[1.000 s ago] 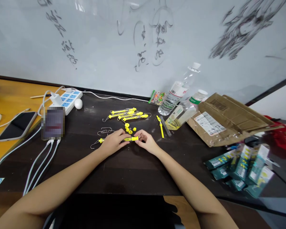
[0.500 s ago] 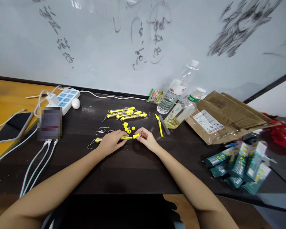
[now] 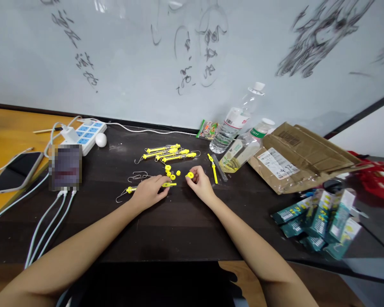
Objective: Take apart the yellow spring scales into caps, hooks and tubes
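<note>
My left hand [image 3: 150, 192] is closed over a yellow spring scale [image 3: 169, 184] lying low over the dark table; its hooked end sticks out left of the hand. Between thumb and fingertips, my right hand [image 3: 201, 185] pinches a small yellow cap [image 3: 190, 175], apart from the scale. Several small yellow rings [image 3: 173, 177] lie just beyond, between the hands. Farther back are several assembled yellow spring scales [image 3: 169, 153] with wire hooks. Loose wire hooks [image 3: 140, 175] rest beside my left hand. A yellow inner rod [image 3: 213, 168] and a clear tube [image 3: 221, 170] lie right of my right hand.
Two bottles [image 3: 233, 123] and a snack packet [image 3: 207, 129] stand near the whiteboard. On the right are a cardboard parcel [image 3: 294, 157] and several green boxes [image 3: 320, 217]. A power strip [image 3: 91, 134], a phone [image 3: 16, 170] and white cables occupy the left.
My right hand has moved a little right, away from the scale's end, and the yellow cap in it has turned to show its round face. My left hand has barely moved.
</note>
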`<move>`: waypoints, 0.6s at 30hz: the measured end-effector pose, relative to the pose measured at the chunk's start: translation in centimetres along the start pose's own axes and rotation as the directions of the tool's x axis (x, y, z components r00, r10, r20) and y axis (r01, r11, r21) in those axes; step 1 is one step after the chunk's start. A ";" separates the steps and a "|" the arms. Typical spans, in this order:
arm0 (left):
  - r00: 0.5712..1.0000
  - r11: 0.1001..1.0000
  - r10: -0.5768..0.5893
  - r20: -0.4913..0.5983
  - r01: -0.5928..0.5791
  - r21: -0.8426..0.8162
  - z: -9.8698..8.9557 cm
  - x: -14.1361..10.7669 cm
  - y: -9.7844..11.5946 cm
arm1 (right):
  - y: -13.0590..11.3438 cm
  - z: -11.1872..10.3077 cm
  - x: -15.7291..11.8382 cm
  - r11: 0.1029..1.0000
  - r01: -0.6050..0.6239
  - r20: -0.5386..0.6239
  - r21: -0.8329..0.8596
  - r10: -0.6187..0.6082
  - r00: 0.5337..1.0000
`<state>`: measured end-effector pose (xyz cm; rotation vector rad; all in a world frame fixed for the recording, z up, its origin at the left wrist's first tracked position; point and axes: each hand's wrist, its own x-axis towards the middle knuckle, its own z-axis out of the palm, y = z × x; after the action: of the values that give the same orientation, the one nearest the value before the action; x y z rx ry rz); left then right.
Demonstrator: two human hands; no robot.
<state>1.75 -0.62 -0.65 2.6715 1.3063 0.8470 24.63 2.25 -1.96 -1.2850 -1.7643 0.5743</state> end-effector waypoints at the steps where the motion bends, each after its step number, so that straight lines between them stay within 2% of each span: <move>1: 1.000 1.000 0.000 -0.001 0.000 0.006 0.1 0.0 0.0 | 0.1 0.0 0.1 0.997 0.019 -0.003 -0.075 -0.019 1.000; 5: 1.000 1.000 0.021 -0.003 -0.021 0.011 0.3 0.1 0.1 | 0.7 0.2 0.9 0.975 0.079 0.026 -0.208 -0.076 0.997; 10: 1.000 0.999 0.030 0.003 -0.030 0.015 0.4 0.1 0.2 | 1.4 0.7 1.5 0.979 0.091 0.065 -0.184 -0.080 0.995; 18: 1.000 1.000 0.018 0.024 -0.018 0.020 0.4 0.2 0.3 | 1.2 0.9 1.7 0.968 0.126 0.062 -0.217 -0.115 0.991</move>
<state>2.27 -0.59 -0.84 2.7043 1.2951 0.8051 24.32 4.40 -2.76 -1.3099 -1.9759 0.3503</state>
